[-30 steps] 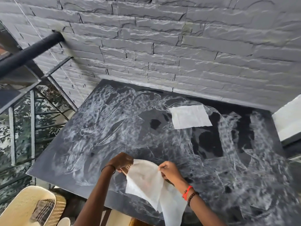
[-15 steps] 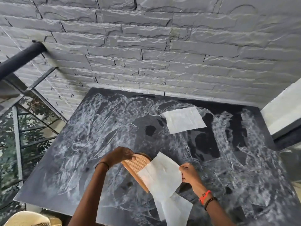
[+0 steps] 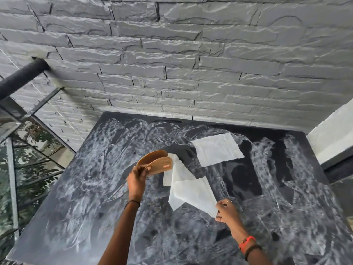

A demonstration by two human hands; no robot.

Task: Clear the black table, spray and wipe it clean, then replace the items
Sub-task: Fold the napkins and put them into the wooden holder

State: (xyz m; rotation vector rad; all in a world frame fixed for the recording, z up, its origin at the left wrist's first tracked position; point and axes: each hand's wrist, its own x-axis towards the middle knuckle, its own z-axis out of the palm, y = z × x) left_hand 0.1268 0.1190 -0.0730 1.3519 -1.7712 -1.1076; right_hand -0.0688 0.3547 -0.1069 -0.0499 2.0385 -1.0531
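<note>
Black tabletop [image 3: 76, 217] is smeared with white foam streaks. Tan napkin holder [image 3: 155, 163] is gripped by the left hand [image 3: 136, 181], raised above the surface. White napkins [image 3: 189, 190] hanging from it are pinched at a corner by the right hand [image 3: 226, 212]. One separate napkin [image 3: 217, 149] lies flat near the wall.

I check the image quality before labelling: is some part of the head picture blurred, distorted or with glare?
Head view: the railing pipe at left is motion-blurred; wide-angle lens bends the brick wall; wet streaks on the black table shine pale under soft daylight; both hands look fairly sharp.
</note>
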